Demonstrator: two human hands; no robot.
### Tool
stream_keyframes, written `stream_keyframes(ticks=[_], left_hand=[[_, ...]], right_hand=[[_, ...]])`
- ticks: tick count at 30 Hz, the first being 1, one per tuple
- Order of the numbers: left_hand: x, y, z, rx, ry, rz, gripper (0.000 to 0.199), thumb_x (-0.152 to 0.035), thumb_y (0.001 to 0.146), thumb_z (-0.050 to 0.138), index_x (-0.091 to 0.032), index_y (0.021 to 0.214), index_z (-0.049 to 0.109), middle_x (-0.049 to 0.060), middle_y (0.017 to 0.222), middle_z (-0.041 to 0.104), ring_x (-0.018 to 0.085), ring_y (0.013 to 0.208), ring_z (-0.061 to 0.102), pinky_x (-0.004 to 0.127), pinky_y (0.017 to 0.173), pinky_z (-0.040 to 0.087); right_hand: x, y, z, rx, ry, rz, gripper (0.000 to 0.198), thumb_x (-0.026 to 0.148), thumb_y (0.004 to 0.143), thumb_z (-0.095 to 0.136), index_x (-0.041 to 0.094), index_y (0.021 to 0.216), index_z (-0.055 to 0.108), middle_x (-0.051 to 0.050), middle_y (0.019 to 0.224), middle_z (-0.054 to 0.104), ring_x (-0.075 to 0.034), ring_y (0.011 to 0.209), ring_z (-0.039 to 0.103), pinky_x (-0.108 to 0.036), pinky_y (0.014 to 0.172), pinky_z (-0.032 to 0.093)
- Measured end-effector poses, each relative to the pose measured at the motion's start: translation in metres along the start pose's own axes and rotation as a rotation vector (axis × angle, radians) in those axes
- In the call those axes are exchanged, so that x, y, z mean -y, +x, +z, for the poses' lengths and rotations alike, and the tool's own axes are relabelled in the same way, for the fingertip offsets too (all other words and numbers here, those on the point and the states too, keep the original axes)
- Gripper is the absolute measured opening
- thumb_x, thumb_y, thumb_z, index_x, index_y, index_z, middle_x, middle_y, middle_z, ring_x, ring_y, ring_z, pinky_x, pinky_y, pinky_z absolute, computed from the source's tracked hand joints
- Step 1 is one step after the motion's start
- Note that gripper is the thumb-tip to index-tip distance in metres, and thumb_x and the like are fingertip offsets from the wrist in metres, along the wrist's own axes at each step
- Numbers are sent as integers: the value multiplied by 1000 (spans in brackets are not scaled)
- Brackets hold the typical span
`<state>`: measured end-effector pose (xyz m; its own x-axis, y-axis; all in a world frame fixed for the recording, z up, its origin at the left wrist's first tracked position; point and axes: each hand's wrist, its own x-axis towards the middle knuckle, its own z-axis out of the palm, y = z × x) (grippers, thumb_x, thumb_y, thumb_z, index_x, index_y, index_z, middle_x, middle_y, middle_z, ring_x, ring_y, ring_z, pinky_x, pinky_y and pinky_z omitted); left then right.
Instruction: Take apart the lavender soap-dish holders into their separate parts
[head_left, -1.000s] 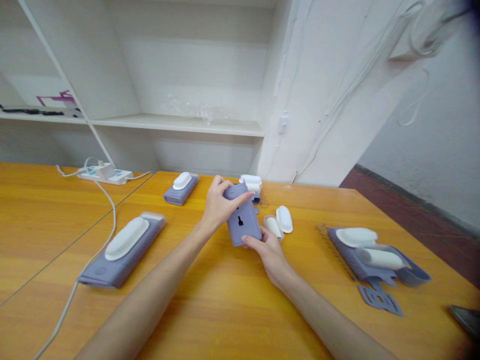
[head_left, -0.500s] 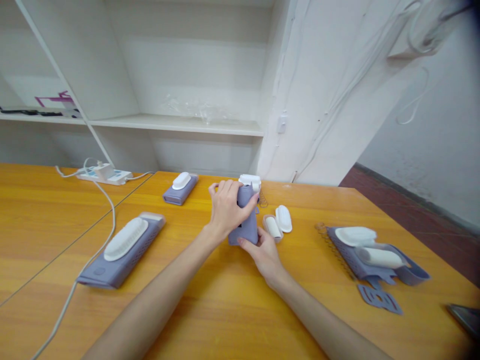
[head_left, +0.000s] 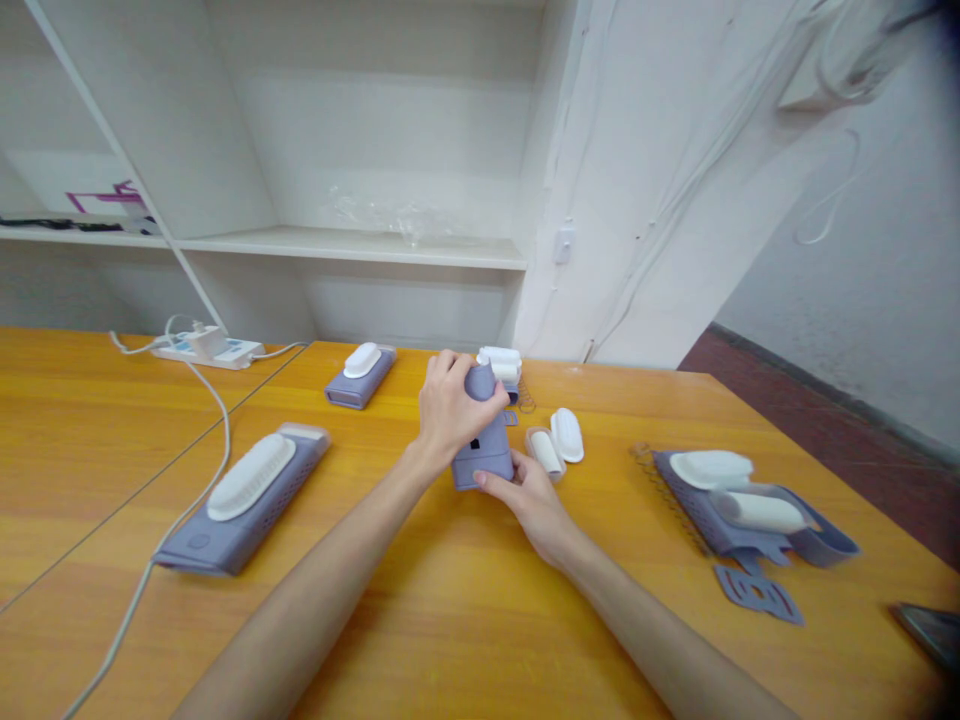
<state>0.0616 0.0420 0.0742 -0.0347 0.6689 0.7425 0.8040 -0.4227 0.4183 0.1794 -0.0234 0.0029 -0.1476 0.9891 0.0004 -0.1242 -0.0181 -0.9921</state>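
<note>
Purple case point(head_left: 484, 462), one held, stands slightly tilted at the middle of the tabletop point(head_left: 420, 620); whether its lower end touches the wood cannot be told. Two hands grasp it: the left hand point(head_left: 452, 405) wraps its upper part, thumb across the face, and the right hand point(head_left: 534, 500) pinches its lower right corner. Toward the tabletop's left side lie two purple units, one nearer point(head_left: 264, 515) and one farther point(head_left: 360, 388), each bearing one white oval piece. Right of the tabletop's middle rest one white cylinder point(head_left: 545, 452) and one loose white oval point(head_left: 567, 435), side by side. On the tabletop's right part, one opened purple unit point(head_left: 694, 505) carries another oval and cylinder. One power strip point(head_left: 238, 352) sits at the tabletop's back left.
</note>
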Motion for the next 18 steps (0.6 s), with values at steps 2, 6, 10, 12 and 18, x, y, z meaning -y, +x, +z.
stream_keyframes(ticks=[2,6,10,12,18], left_hand=[[1,0,0,6,-4,12,20,-33,70,65,-21,74,50,4,86,51,21,88,49,32,77,45],[0,-1,1,31,-32,53,19,-33,70,65,-21,75,51,4,87,51,21,89,49,32,79,45],[-1,-1,1,28,-52,42,19,-32,70,64,-20,74,50,4,86,51,20,88,50,31,79,44],[0,1,1,20,-60,23,19,-32,70,65,-20,73,50,3,85,51,20,87,50,31,78,44],[0,5,0,28,-78,-3,21,-34,69,65,-20,71,50,2,83,51,19,85,51,30,77,44]], right_hand=[[3,1,-1,38,15,50,37,29,66,74,13,97,63,-7,97,69,-20,88,62,-31,80,48],[9,1,0,65,28,155,38,27,64,74,11,97,62,-10,96,69,-23,87,64,-33,70,53],[10,-2,4,17,-12,153,35,30,65,71,10,93,62,-10,87,69,-22,77,65,-30,60,54],[10,-3,5,-7,-29,136,35,31,67,70,10,93,61,-9,82,68,-20,69,65,-29,59,54],[6,-4,10,-121,-101,13,27,31,68,68,12,85,60,-3,73,64,-14,56,57,-25,51,49]])
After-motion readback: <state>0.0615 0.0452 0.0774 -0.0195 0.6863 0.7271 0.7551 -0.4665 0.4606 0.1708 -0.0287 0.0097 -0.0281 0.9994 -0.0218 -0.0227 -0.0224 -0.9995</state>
